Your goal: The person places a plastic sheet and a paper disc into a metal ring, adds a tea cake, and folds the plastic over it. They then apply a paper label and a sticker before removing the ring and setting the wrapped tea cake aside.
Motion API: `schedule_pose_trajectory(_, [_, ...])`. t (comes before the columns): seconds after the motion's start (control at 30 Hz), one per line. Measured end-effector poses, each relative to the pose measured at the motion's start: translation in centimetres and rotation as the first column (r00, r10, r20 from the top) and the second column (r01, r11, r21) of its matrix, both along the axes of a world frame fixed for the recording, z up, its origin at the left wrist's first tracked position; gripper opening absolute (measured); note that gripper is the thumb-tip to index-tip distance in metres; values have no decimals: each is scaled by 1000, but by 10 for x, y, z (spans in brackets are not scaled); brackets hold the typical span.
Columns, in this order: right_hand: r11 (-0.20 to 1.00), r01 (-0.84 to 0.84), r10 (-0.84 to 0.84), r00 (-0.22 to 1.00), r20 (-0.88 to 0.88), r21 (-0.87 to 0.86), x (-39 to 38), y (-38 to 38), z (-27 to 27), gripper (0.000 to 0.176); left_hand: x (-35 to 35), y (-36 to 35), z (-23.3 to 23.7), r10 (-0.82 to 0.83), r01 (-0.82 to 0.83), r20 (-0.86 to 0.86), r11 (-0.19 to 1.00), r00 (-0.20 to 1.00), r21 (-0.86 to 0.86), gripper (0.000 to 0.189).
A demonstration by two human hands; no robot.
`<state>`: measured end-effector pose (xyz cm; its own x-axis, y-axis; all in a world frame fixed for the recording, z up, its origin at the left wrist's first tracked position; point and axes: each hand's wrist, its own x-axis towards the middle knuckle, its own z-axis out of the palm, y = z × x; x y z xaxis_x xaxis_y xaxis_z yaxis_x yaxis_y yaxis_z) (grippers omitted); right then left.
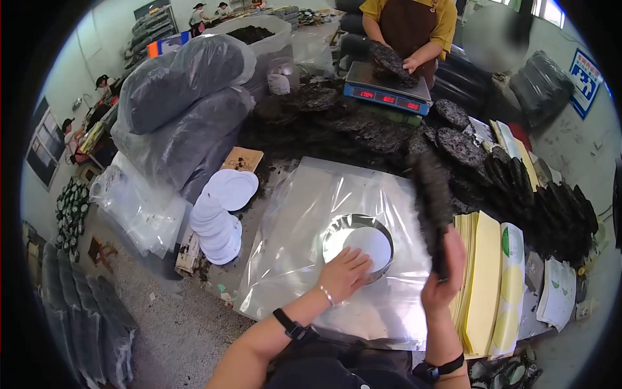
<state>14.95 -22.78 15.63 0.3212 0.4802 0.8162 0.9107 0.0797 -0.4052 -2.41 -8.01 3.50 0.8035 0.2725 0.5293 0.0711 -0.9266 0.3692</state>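
Observation:
My left hand (348, 271) lies with its fingers stretched flat on a white paper disc (376, 243). The disc sits inside a shiny metal ring (332, 228) on a clear plastic sheet (285, 249). On the right, my right hand (447, 275) grips a dark, round cake of what looks like dried seaweed (432, 201) by its lower edge. That cake is held nearly upright and is blurred by motion. Left of the plastic sheet, a fanned pile of white paper discs (217, 223) rests on the table by a piece of cardboard (243, 159).
Dark round cakes (460, 146) heap along the back and right. Yellow printed bags (486, 279) stack right of the sheet. Across the table, a person (414, 26) holds a dark cake over a digital scale (387, 94). Full plastic sacks (181, 97) stand at back left.

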Motion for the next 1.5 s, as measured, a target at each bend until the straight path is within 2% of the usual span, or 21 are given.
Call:
schedule_pose_trajectory(0.1, [960, 129, -67, 968, 243, -250, -21, 2, -28, 58, -19, -3, 27, 257, -230, 194, 961, 947, -150, 28])
schedule_pose_trajectory(0.17, [907, 101, 24, 958, 287, -409, -37, 9, -57, 61, -34, 17, 19, 490, -335, 267, 820, 830, -463, 26])
schedule_pose_trajectory(0.23, [779, -20, 178, 965, 191, -627, -44, 14, -81, 58, -34, 42, 39, 519, -222, 215, 654, 827, -724, 25])
schedule_pose_trajectory(0.3, [705, -26, 258, 940, 222, -708, -41, 18, -81, 56, -20, 58, 77, 138, -243, -205, 690, 969, -682, 54])
schedule_pose_trajectory(0.33, [656, -195, 297, 955, 12, -729, -35, 21, -69, 60, -11, 63, 73, 35, -204, -301, 809, 953, -551, 75])
schedule_pose_trajectory(0.4, [625, -491, 369, 871, -324, -607, -11, 34, -71, 87, 11, 67, 67, -59, -230, -685, 918, 726, -323, 124])
schedule_pose_trajectory(0.43, [550, -462, 121, 869, -480, -696, -4, 47, -59, 100, 25, 70, 71, -71, -232, -690, 913, 720, -336, 124])
schedule_pose_trajectory(0.5, [368, -345, 110, 938, -328, -863, 5, 85, -58, 105, 48, 71, 78, -83, -292, -871, 923, 484, -251, 131])
schedule_pose_trajectory(0.6, [176, -178, 99, 982, -162, -968, -4, 121, -87, 100, 64, 65, 43, -42, -318, -906, 929, 421, -191, 135])
schedule_pose_trajectory(0.7, [164, -76, 30, 997, -72, -983, -11, 124, -120, 100, 71, 66, 12, 14, -348, -917, 928, 398, -136, 135])
schedule_pose_trajectory(0.9, [229, -321, 96, 947, -307, -919, 10, 122, -123, 112, 91, 60, 5, 34, -383, -976, 922, 215, -53, 129])
schedule_pose_trajectory(0.97, [396, -319, 129, 948, -292, -861, 8, 110, -126, 93, 72, 57, 20, 33, -342, -915, 933, 403, -117, 105])
schedule_pose_trajectory(1.03, [555, -530, 289, 845, -450, -641, 29, 96, -102, 58, 47, 61, 47, -14, -156, -739, 974, 673, -161, 88])
schedule_pose_trajectory(1.07, [617, -555, 147, 777, -612, -558, 40, 92, -66, 30, 40, 69, 56, -73, -69, -569, 972, 819, -225, 85])
schedule_pose_trajectory(1.1, [743, -405, 108, 858, -502, -533, 63, 90, -50, 26, 34, 74, 54, -44, -29, -367, 981, 929, -192, 83])
schedule_pose_trajectory(1.17, [868, -35, -148, 933, -326, -495, 131, 99, -40, 27, 38, 87, 39, -19, 25, -341, 1000, 940, 14, 78])
schedule_pose_trajectory(1.23, [877, 322, -355, 934, -29, -356, 211, 119, -37, 45, 42, 92, 29, -78, 76, -465, 997, 882, -23, 76])
schedule_pose_trajectory(1.3, [781, 516, -492, 855, 163, -352, 289, 136, -52, 78, 48, 102, 30, -139, 116, -385, 990, 912, -83, 69])
schedule_pose_trajectory(1.37, [641, 635, -517, 772, 369, -431, 341, 151, -64, 89, 47, 107, 26, -78, 33, -88, 903, 993, -429, 61])
schedule_pose_trajectory(1.43, [644, 596, -390, 795, 465, -480, 400, 154, -95, 55, 46, 111, 29, 13, -45, -74, 886, 997, -461, 54])
schedule_pose_trajectory(1.5, [792, 547, -450, 823, 345, -271, 398, 154, -86, 40, 40, 117, 30, 16, -23, -16, 813, 1000, -581, 51])
